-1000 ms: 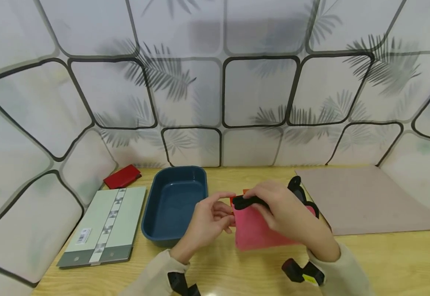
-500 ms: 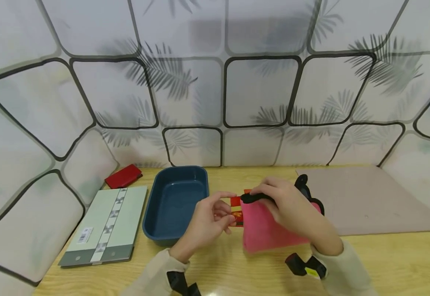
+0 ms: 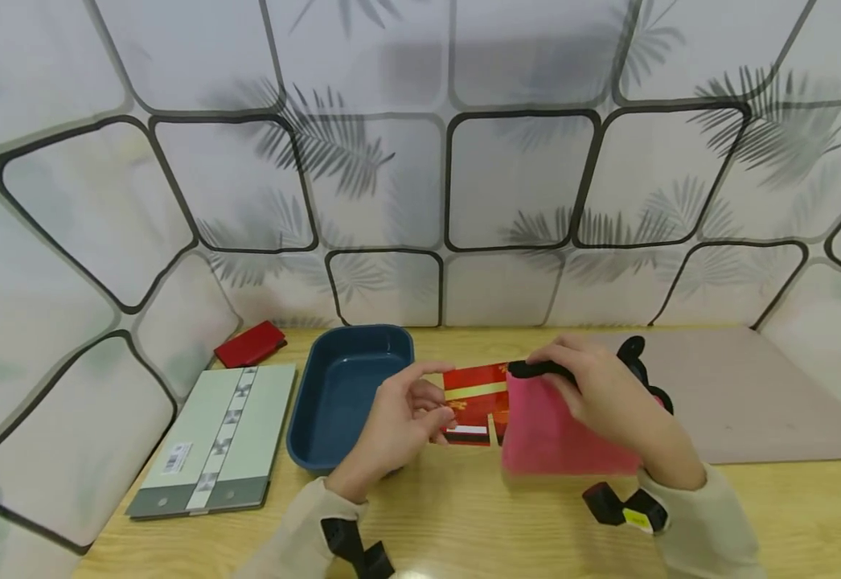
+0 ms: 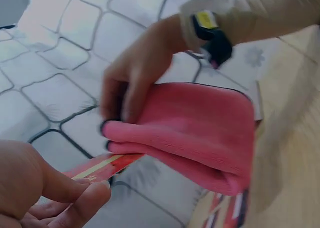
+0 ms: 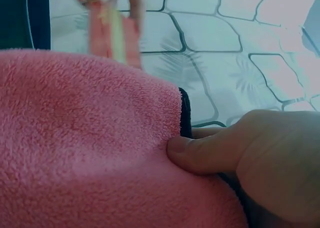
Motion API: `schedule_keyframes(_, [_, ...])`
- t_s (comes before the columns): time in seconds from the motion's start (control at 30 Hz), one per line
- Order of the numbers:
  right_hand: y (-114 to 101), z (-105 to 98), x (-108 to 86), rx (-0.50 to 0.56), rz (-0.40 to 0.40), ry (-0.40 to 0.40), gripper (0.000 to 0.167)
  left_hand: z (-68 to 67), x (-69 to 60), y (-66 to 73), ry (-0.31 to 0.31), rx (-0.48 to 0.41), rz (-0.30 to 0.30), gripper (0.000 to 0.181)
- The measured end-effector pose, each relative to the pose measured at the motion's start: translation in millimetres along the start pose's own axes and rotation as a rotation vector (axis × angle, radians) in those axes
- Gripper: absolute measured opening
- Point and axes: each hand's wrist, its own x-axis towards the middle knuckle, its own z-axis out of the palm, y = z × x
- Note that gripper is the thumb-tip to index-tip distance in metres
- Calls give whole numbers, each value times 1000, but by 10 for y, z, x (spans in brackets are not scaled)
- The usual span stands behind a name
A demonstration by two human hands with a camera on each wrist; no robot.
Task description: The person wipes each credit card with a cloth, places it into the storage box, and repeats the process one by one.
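My right hand [image 3: 594, 386] grips the black-edged top of a folded pink fleece cloth [image 3: 558, 434], thumb on the front. Two black loop-like parts stick out behind that hand. Beside the cloth my left hand [image 3: 406, 410] pinches the edge of a flat red piece [image 3: 471, 378] with a gold stripe, print and a white-and-black band at its lower edge. The right end of this piece is hidden at the cloth. In the left wrist view, the cloth [image 4: 195, 123] shows several soft layers, and the red piece [image 4: 102, 168] runs from my fingertips to its lower fold.
A dark blue tray [image 3: 297, 402] stands left of my left hand. Farther left lies a pale green folder [image 3: 189, 450] with a barcode label, and behind it a red wallet-like item [image 3: 250, 344]. A pinkish-grey mat [image 3: 753, 402] covers the right side of the wooden table [image 3: 449, 523].
My right hand has moved to the right with the pink cloth, away from my left hand. Much more of the red piece now shows between them. The left hand stays nearly in place.
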Motion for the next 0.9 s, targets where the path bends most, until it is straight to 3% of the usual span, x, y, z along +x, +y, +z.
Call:
schedule_keyframes(0.13, [31,-17,-22,-17,33,-18,22,-137,15,85,21,2,15,50])
schedule_keyframes(0.33, [46,-34,-52,-32,71,-33,21,-367,93,213,60,76,1,51])
schedule_keyframes(0.5, [50,-56,-57,-24,75,-17,21,-660,232,185,108,168,-37,52])
schedule_keyframes(0.73, [60,-70,-46,-15,84,-15,20,-1096,485,-55,158,322,-266,54])
schedule_keyframes(0.9, [51,-65,-45,-9,68,-32,19,-1177,588,-237,198,665,-399,54])
